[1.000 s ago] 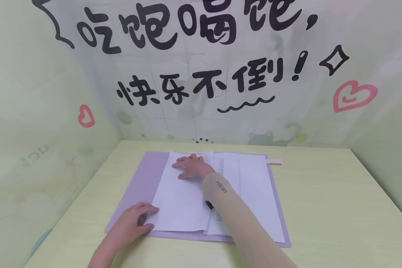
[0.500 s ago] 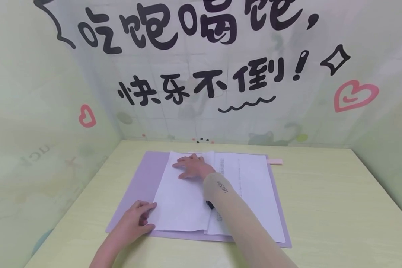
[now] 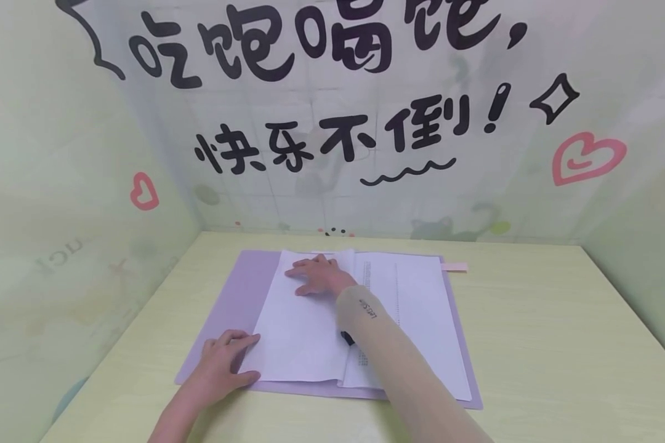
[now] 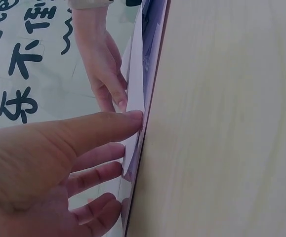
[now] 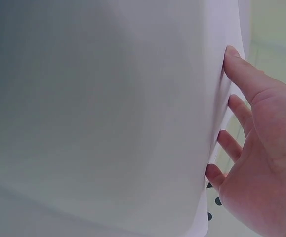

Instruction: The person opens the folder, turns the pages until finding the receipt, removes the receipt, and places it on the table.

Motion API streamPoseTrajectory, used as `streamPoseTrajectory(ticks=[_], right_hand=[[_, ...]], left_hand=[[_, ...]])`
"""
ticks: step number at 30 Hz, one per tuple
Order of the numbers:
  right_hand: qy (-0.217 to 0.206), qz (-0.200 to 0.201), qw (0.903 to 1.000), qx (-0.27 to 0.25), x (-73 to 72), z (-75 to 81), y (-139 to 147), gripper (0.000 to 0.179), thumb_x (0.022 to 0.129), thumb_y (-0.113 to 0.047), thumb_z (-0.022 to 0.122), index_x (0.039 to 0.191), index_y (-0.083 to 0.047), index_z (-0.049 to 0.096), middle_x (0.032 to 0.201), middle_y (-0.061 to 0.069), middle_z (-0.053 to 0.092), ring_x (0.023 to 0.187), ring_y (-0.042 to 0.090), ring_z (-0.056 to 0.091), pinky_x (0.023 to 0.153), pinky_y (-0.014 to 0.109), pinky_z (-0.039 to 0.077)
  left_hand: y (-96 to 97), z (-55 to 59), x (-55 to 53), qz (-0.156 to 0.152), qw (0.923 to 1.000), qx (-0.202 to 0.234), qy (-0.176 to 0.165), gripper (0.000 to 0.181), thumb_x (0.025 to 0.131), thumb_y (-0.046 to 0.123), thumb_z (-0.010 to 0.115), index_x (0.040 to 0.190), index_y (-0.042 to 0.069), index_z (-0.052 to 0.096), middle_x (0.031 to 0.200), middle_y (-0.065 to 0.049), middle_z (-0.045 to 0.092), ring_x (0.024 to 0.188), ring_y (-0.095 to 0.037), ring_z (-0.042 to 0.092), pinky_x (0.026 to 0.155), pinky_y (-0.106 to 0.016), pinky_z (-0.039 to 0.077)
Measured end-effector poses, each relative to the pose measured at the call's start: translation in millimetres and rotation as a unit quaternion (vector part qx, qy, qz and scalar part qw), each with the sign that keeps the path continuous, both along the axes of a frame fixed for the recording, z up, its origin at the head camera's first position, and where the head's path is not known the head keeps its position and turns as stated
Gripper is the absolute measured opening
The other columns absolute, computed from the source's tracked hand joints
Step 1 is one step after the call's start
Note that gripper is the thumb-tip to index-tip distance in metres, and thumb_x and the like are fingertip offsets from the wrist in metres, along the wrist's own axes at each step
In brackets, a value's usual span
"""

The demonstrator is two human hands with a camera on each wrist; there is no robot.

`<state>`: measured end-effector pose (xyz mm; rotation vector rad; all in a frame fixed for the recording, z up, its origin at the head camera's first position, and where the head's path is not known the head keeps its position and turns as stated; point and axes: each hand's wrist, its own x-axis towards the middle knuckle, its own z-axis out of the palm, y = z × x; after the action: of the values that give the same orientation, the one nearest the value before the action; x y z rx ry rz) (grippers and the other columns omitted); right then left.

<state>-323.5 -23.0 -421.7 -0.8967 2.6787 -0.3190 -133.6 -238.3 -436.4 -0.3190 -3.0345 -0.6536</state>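
Observation:
A lilac folder (image 3: 235, 289) lies spread on the table with white sheets in it. One white sheet (image 3: 299, 344) is turned over to the left side, leaving a strip of lilac cover bare. My right hand (image 3: 318, 275) presses on the upper part of that sheet with spread fingers; the right wrist view shows its fingertips (image 5: 229, 54) against the paper. At the sheet's lower left corner is my left hand (image 3: 216, 369), thumb and index fingertip touching the paper's edge. In the left wrist view the left thumb (image 4: 113, 126) lies nearly straight along the corner.
Printed pages (image 3: 421, 320) lie on the folder's right half, partly covered by the right sleeve (image 3: 399, 357). A pink tab (image 3: 455, 267) sticks out at the upper right. The pale wooden table (image 3: 554, 332) meets a printed backdrop (image 3: 332, 203) behind.
My left fingers have shifted slightly at the sheet's corner, with thumb and index finger a little farther apart now. The right hand and folder stay where they were.

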Motion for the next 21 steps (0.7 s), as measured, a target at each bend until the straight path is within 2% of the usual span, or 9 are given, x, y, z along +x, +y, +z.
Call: streamPoseTrajectory(ticks=[4,12,21], right_hand=[[-0.002,0.000,1.0000,-0.003,0.7,0.9,0.6,0.056,0.098,-0.041,0.059,0.150,-0.039,0.039,0.162,-0.012,0.030,0.147,0.026,0.027,0.118,0.049,0.026],[-0.004,0.000,1.0000,0.003,-0.1,1.6,0.6,0.056,0.098,-0.042,0.059,0.150,-0.040,0.039,0.162,-0.012,0.029,0.147,0.026,0.027,0.119,0.049,0.026],[0.000,0.011,0.9999,0.002,-4.2,0.4,1.7,0.054,0.099,-0.039,0.057,0.150,-0.038,0.039,0.162,-0.010,0.031,0.149,0.026,0.026,0.122,0.052,0.022]], left_hand=[[0.4,0.6,0.1,0.000,1.0000,-0.003,0.004,0.062,0.072,0.025,0.086,0.128,0.007,0.065,0.127,-0.015,0.059,0.110,-0.035,0.048,0.091,-0.048,0.038],[1.4,3.1,-1.2,0.006,0.9998,-0.012,-0.015,0.064,0.072,0.030,0.086,0.129,0.010,0.065,0.130,-0.015,0.058,0.109,-0.035,0.050,0.093,-0.051,0.045],[-0.3,3.6,-1.6,0.006,0.9998,-0.010,-0.016,0.065,0.071,0.031,0.086,0.129,0.011,0.064,0.130,-0.015,0.058,0.111,-0.037,0.052,0.096,-0.055,0.045]])
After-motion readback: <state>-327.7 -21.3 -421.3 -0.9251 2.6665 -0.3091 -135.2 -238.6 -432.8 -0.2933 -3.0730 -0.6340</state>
